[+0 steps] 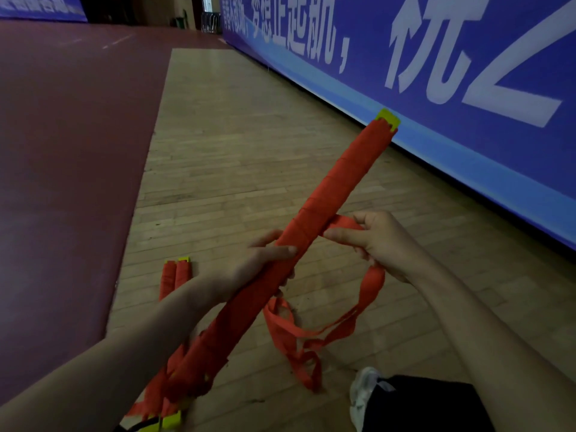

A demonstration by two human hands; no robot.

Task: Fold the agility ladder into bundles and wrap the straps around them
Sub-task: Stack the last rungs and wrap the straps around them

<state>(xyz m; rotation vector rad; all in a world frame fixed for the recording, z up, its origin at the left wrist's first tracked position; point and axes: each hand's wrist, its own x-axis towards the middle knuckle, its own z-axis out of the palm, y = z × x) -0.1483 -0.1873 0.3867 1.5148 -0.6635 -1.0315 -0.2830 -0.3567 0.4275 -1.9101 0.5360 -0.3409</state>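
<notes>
A long ladder bundle of yellow rungs, wound in red strap, slants from bottom left up to the right, and its yellow tip shows at the far end. My left hand grips the bundle near its middle from the left. My right hand pinches the loose red strap where it leaves the bundle. The rest of the strap hangs in loops down to the floor. The bundle's near end is loosely wrapped and frayed.
Two finished red-wrapped bundles lie on the wooden floor to the left, partly behind my left arm. A blue banner wall runs along the right. Dark red flooring lies to the left. A white shoe and a dark trouser leg sit bottom right.
</notes>
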